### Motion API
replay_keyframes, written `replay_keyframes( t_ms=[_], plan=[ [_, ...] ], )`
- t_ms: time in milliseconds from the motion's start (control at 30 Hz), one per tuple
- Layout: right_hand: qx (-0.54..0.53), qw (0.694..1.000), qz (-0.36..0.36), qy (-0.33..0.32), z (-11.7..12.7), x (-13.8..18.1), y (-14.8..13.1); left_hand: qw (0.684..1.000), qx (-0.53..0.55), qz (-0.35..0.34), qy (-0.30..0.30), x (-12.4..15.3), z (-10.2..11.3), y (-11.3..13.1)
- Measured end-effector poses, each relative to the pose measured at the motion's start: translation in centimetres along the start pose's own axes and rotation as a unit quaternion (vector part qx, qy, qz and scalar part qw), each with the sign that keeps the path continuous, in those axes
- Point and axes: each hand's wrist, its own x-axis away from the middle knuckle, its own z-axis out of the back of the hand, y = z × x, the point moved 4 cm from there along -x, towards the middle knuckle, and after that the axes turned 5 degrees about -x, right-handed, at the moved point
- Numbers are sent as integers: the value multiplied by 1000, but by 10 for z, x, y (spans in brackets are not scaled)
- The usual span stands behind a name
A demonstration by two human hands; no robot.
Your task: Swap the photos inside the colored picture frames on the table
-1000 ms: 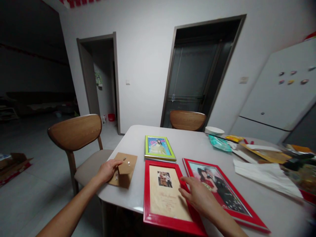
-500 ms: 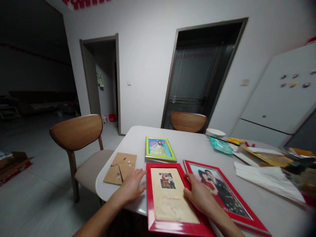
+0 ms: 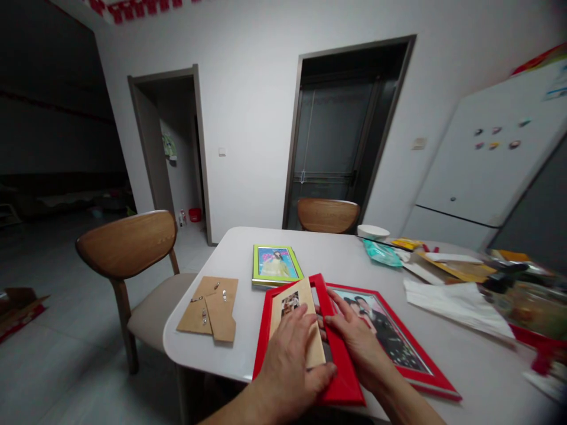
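A red picture frame is tilted up over the near edge of the table. Inside it, a cream paper insert with a small printed photo sits askew, leaving a gap along the right rail. My left hand lies across the insert and holds it, the thumb reaching over the lower right. My right hand grips the frame's right rail, some fingertips showing through the gap. Partly behind that hand lies a second red frame with a couple's picture. A lime-green framed picture rests farther back.
Brown backing boards with metal clips lie at the table's left. On the right are white paper, a teal packet, a white bowl and assorted packaging. Wooden chairs stand at the left and far sides.
My left hand has moved from beside the frame onto the paper insert, which has turned out of line. The frame has been lifted and tilted, and my right hand has closed on its rail.
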Motion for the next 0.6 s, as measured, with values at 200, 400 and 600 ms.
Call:
replay_keyframes(
  t_ms=[200, 400, 600],
  plan=[
    [152, 988, 16, 7, 24, -12, 13, 988, 6, -48, 150, 1, 37, -10],
    [497, 860, 116, 32, 42, -27, 25, 956, -4, 133, 260, 30, 71, -85],
    [592, 792, 149, -2, 32, -28, 27, 959, -12, 208, 192, 59, 58, -125]
  ],
)
